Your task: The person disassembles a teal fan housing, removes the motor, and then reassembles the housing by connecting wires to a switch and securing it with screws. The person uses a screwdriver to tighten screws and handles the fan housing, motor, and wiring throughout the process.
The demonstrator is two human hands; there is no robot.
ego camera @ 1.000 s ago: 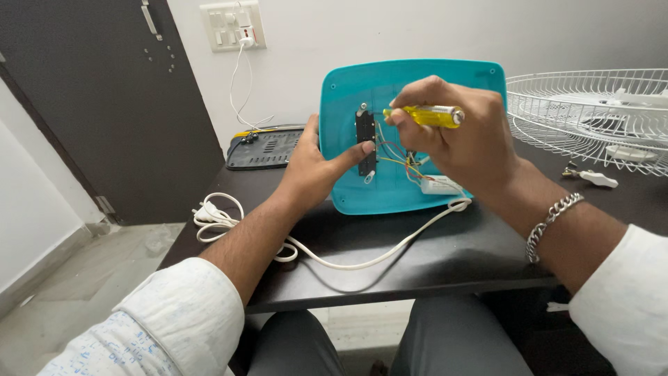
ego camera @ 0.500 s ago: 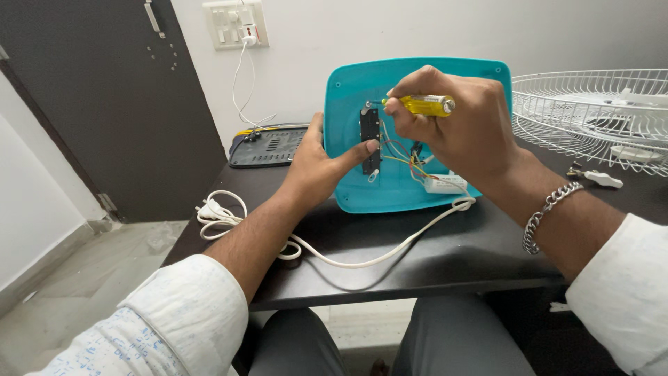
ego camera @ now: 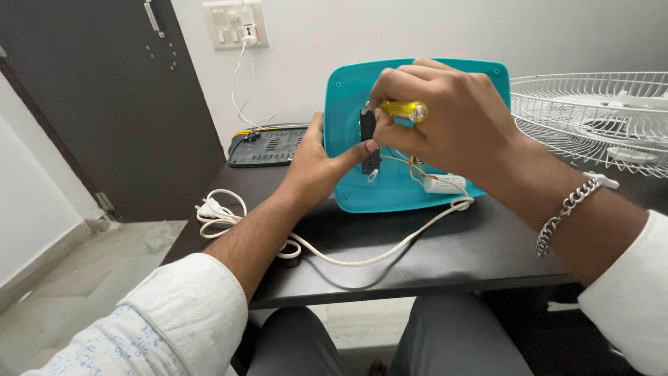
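While the right hand is closing its fingers around a yellow-handled screwdriver, its tip is pressing at the top of a black switch block mounted inside the teal fan base cover. The left hand is bracing the cover's left rim, fingers curled behind it and thumb pushing against the block. The cover is standing tilted on its near edge at the far middle of the dark table, so a hard push is likely to be tipping it backward toward the wall. A slipping tip is risking the left thumb just below it, or the thin coloured wires and white capacitor beside it. Room is tightening rightward, where a white wire fan guard is lying close; the white power cord is trailing across the near left, coiling at the table's left edge.
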